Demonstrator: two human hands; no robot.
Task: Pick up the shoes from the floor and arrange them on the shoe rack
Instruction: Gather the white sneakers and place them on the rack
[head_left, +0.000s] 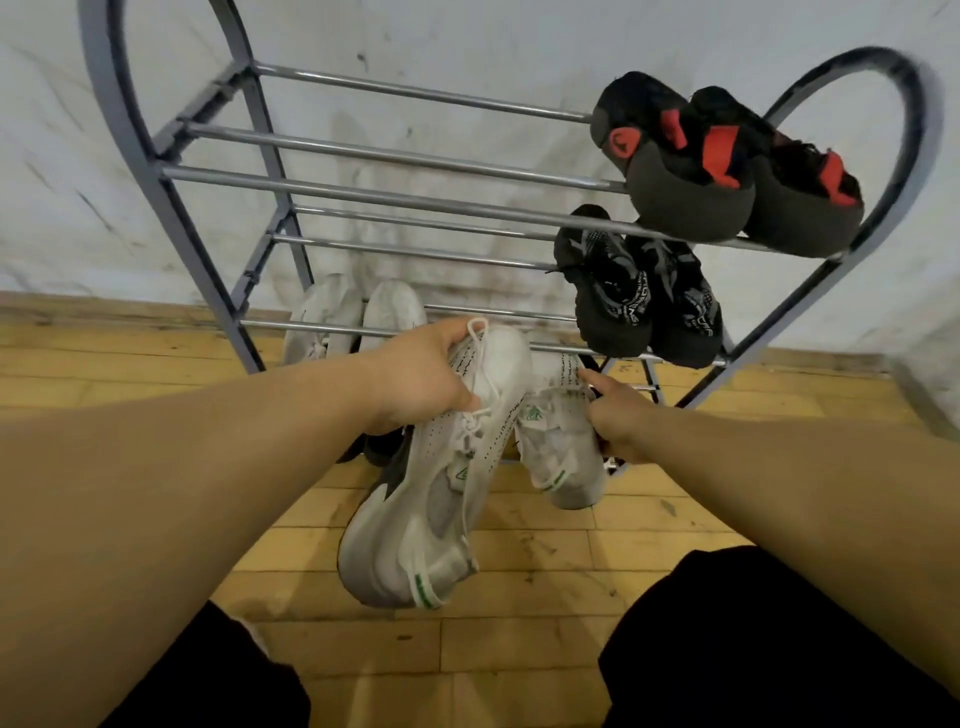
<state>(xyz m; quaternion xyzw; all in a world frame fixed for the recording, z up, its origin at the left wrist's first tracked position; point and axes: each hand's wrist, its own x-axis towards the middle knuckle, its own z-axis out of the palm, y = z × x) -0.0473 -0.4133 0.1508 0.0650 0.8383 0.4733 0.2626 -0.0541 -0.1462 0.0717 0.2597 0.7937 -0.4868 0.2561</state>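
Slippage threatens: left grip curls round one white-and-green mesh sneaker near its laces, right grip pinches its mate; either may drop between grey metal rack bars.

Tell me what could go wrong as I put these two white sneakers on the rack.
The left hand holds the left sneaker near its laces, heel dangling, so it may slip. The shoe rack has only rods; a sneaker set crooked could tip between them. The right sneaker hangs close to the black pair and might knock it.
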